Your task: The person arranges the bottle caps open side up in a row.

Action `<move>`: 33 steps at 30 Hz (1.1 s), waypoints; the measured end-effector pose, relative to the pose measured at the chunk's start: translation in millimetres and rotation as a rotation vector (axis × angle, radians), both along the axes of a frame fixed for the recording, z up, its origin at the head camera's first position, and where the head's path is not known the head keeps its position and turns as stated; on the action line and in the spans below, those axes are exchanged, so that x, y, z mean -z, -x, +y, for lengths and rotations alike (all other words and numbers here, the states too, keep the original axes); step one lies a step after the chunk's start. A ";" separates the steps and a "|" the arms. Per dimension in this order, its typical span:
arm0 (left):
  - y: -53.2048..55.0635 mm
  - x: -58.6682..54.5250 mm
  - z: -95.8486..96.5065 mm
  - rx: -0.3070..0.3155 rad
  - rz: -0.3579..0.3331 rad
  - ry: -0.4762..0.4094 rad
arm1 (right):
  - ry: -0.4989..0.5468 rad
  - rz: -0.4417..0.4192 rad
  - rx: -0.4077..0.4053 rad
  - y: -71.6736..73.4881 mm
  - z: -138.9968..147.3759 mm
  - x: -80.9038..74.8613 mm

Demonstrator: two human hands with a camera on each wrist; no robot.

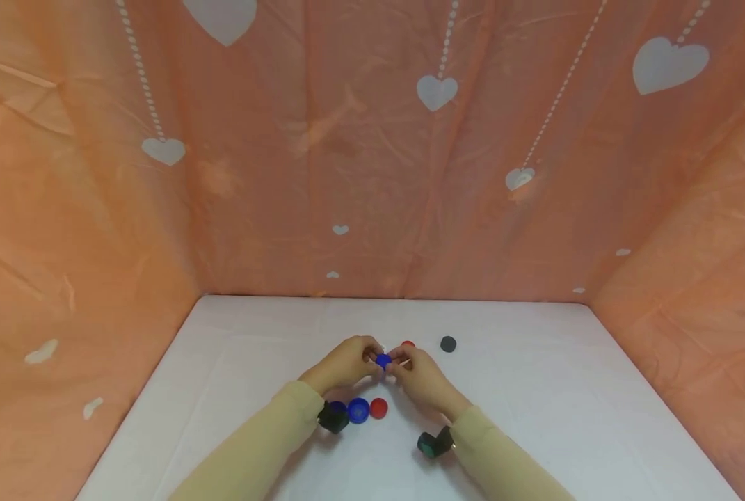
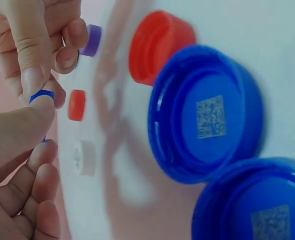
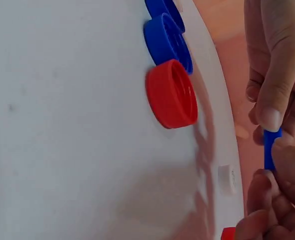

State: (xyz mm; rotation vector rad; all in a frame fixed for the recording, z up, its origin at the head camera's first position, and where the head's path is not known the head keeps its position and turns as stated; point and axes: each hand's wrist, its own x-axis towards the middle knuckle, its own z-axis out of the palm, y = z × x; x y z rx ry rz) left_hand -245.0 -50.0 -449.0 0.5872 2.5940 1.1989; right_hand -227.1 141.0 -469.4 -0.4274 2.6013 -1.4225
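I have both hands together above the middle of the bench (image 1: 585,396), meeting at a small blue piece (image 1: 383,361). My left hand (image 1: 346,363) pinches it between thumb and fingers, and my right hand (image 1: 422,379) pinches it from the other side, so all 10 fingers work close together. In the head view the piece looks roundish; in the right wrist view I see it as a narrow blue bar, partly covered by the thumbs.

Nearer me, below the hands, I have a row of 3 caps: 2 wide blue caps (image 1: 358,410), the leftmost partly hidden behind the left wrist camera (image 1: 334,417), and a red cap (image 1: 379,408) just beside them on the right. They lie hollow side up, and the left wrist view shows me a square code inside each blue cap.

Beyond the hands I have a smaller red piece (image 2: 76,105) and a white piece (image 2: 85,158) near each other, both mostly hidden in the head view. Farther right, well apart from the row, lies a dark round disc (image 1: 449,344).

An orange cloth (image 1: 372,174) with pale hearts hangs behind the bench.
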 end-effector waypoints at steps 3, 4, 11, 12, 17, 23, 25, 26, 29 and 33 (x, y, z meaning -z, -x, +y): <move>-7.0 -0.9 -2.2 -0.012 -0.048 -0.050 | -0.022 0.019 -0.011 -4.5 0.8 -1.2; -9.6 -0.4 -3.1 -0.014 -0.064 -0.062 | -0.028 0.013 -0.020 -6.5 1.1 -1.0; -20.1 2.1 -7.6 0.017 -0.019 -0.099 | -0.043 -0.010 -0.033 -15.1 1.4 -0.1; -20.4 2.2 -7.6 0.017 -0.015 -0.097 | -0.043 -0.002 -0.035 -15.3 1.4 -0.1; -20.9 2.4 -7.8 0.001 -0.021 -0.089 | -0.042 0.007 -0.037 -14.9 0.9 -1.4; -20.6 3.2 -8.4 -0.018 -0.025 -0.098 | 0.002 0.006 -0.038 -14.0 1.3 -1.9; -20.9 4.1 -8.8 -0.025 -0.033 -0.101 | 0.007 0.007 -0.036 -14.0 1.5 -1.9; -21.2 4.4 -9.2 -0.027 -0.038 -0.102 | 0.006 0.006 -0.035 -14.0 1.5 -1.8; -21.4 5.7 -10.6 -0.035 -0.051 -0.109 | 0.003 0.013 -0.035 -13.7 1.9 -1.4; -20.1 7.4 -12.8 -0.063 -0.041 -0.118 | -0.005 0.036 -0.028 -12.9 2.0 -0.4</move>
